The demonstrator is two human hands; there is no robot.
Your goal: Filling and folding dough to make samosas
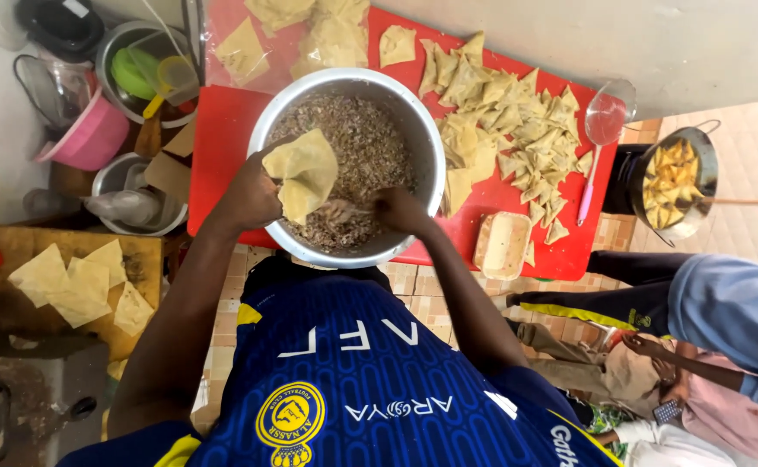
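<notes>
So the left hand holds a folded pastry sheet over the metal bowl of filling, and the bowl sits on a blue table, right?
Not quite. The head view shows the table is red, not blue. The rest holds: the left hand holds the folded pastry sheet over the metal bowl of filling.

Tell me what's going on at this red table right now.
A person stands over a big metal bowl of minced filling. Their left hand holds a folded pastry sheet like an open cone above the bowl, while the right hand reaches into the filling. A heap of folded triangular pastries lies on the red table beside the bowl, and unfilled sheets wait on a wooden board at the left. A pan holds more pastries.
</notes>
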